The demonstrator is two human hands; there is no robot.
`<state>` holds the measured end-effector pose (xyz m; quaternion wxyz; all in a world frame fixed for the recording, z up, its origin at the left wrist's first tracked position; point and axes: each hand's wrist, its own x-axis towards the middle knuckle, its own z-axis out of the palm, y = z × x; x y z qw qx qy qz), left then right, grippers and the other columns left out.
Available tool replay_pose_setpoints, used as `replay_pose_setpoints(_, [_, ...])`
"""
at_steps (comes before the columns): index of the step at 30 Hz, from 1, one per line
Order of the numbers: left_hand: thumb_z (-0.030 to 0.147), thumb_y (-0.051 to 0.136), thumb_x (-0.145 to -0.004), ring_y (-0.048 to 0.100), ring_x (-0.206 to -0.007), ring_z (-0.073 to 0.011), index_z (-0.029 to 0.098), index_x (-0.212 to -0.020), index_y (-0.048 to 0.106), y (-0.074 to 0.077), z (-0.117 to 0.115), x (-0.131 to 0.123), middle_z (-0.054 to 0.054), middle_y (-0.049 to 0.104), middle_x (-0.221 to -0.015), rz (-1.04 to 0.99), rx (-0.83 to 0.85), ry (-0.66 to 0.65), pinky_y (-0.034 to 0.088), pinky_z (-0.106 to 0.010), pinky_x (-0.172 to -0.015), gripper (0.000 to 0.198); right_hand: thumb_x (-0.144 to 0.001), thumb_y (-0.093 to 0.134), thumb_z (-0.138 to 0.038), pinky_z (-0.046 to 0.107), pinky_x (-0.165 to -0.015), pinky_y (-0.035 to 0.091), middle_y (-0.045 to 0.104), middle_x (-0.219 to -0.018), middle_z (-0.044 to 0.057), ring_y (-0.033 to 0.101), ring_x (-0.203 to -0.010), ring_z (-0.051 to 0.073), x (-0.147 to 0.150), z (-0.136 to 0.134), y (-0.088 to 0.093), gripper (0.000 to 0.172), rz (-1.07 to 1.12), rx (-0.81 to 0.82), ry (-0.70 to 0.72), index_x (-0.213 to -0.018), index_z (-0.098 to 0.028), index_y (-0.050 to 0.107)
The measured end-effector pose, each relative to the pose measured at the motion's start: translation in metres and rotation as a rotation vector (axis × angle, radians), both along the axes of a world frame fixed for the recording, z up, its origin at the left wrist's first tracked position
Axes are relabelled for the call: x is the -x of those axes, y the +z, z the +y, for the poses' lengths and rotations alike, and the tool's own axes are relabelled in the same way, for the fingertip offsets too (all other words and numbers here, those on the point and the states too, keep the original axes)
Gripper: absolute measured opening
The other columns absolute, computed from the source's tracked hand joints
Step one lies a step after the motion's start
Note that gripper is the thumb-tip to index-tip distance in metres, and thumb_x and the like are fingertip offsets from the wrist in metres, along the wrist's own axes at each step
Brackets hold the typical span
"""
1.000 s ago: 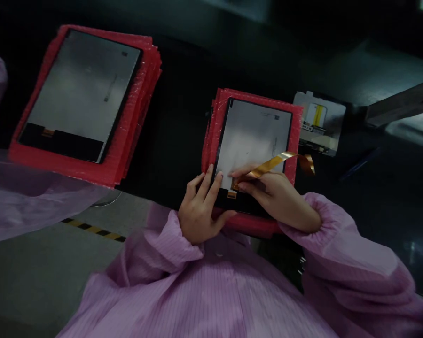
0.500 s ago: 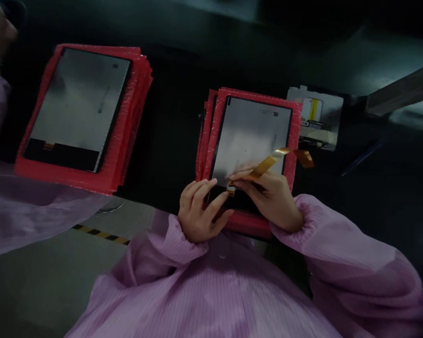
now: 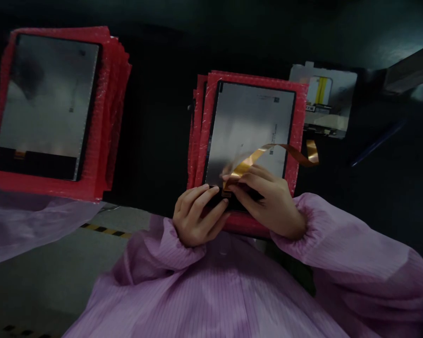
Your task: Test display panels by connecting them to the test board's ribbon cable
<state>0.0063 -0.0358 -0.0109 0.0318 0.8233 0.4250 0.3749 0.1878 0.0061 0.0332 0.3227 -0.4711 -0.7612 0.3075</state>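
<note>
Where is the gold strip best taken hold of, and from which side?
Probably near the lower end of the gold strip, from the right, where the right hand pinches it: beyond there it arches over the screen panel, and its far end curls loose.

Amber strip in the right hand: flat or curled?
Curled: the amber strip arches up from the right hand, and its free end is bent.

A shiny golden strip (image 3: pixel 254 158) arcs over a flat, black-edged grey panel (image 3: pixel 250 126), its lower end apparently touching it.
</note>
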Motion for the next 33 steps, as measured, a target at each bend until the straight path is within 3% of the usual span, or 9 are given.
replay_pose_setpoints(13, [0.029,0.071,-0.077,0.062,-0.103,-0.024,0.02,-0.1,0.068,0.0007,0.0003,0.0016,-0.008,0.07,-0.103,0.035,-0.008,0.001,0.055,-0.037,-0.086,0.025,-0.09,0.056,-0.014,0.031,-0.079,0.055,0.072,-0.096,0.002,0.064,-0.089,0.016,0.0006,0.0003,0.0018,0.012,-0.056,0.025,0.007,-0.093,-0.022,0.064])
replay_pose_setpoints(23, [0.028,0.073,-0.075,0.063,-0.103,-0.0239,0.02,-0.101,0.068,-0.0017,-0.0007,0.0024,-0.007,0.069,-0.104,0.038,-0.014,0.005,0.057,-0.037,-0.086,0.029,-0.088,0.059,-0.012,0.028,-0.083,0.054,0.072,-0.097,0.002,0.065,-0.091,0.016,0.0031,-0.0017,0.0035,0.012,-0.058,0.004,-0.03,-0.094,-0.02,0.066])
replay_pose_setpoints(33, [0.028,0.073,-0.075,0.063,-0.104,-0.0245,0.019,-0.103,0.068,-0.0034,-0.0008,0.0028,-0.008,0.071,-0.103,0.029,-0.014,-0.006,0.056,-0.037,-0.085,0.03,-0.088,0.06,-0.015,0.03,-0.082,0.055,0.073,-0.099,0.001,0.066,-0.092,0.016,0.0026,-0.001,0.0073,0.013,-0.032,0.089,-0.046,-0.096,-0.022,0.068])
